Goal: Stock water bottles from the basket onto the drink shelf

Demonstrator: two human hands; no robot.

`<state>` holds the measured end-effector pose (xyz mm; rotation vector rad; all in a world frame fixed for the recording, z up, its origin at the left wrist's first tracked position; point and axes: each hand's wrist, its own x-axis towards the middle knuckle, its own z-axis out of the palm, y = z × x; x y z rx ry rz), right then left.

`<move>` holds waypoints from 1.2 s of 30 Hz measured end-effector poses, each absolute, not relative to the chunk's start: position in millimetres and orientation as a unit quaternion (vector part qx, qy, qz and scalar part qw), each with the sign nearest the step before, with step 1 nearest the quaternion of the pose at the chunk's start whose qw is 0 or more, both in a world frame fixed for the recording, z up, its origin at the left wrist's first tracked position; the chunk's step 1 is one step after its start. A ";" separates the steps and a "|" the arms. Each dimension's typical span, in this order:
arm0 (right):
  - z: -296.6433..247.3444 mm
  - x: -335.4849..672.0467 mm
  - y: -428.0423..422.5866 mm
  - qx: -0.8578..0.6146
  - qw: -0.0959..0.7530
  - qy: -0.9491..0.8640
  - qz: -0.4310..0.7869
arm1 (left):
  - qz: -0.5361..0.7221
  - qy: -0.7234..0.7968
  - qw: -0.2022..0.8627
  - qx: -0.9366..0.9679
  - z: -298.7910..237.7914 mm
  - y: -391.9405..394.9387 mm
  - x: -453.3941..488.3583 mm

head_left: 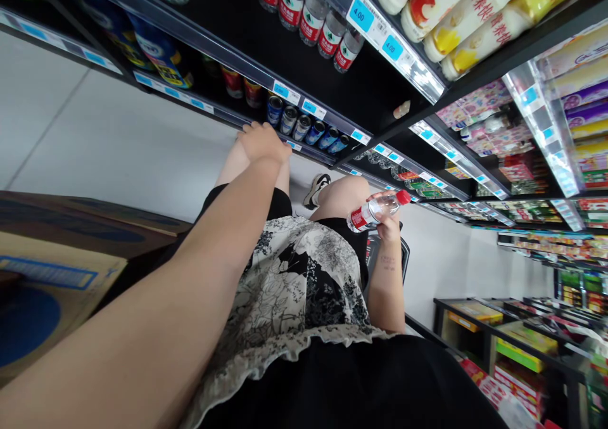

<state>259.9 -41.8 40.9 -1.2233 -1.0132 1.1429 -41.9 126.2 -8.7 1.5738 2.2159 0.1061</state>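
My left hand [265,142] rests on my bent knee near the lower shelf, its fingers lying over the knee with nothing held. In my right hand [389,229] is a clear plastic water bottle [361,217] with a red cap and a red label. It is tilted above my other thigh, and its cap end points to the right. Similar red-labelled bottles [311,26] stand in a row on the shelf ahead. Below them, blue and silver drink cans [302,127] line the bottom shelf, close to my left hand.
White drink bottles [456,20] fill the upper shelf, whose edge carries price tags [361,14]. A cardboard box [61,258] stands at my left. Beside my right forearm is a dark basket-like rim [405,258]. Another rack [468,312] with boxed goods stands at lower right.
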 end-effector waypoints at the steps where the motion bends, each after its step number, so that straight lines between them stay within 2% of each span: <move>1: 40.7 259.9 -41.8 -0.518 0.560 -0.428 0.484 | 0.035 0.797 0.208 0.566 -7.9 125.9 -42.0; 20: 32.4 256.0 -34.4 -0.593 0.594 -0.354 0.413 | 0.043 0.794 0.233 0.559 -4.5 125.4 -43.5; 28: 74.9 209.4 -43.7 -0.673 0.510 -0.436 0.310 | 0.052 0.792 0.248 0.556 -5.3 125.2 -43.6; 33: 101.9 202.1 -52.2 -0.763 0.426 -0.470 0.122 | 0.046 0.793 0.241 0.558 -2.6 125.7 -44.3; 36: 109.2 215.1 -52.3 -0.770 0.414 -0.469 0.122 | 0.037 0.794 0.236 0.558 -1.9 126.0 -44.6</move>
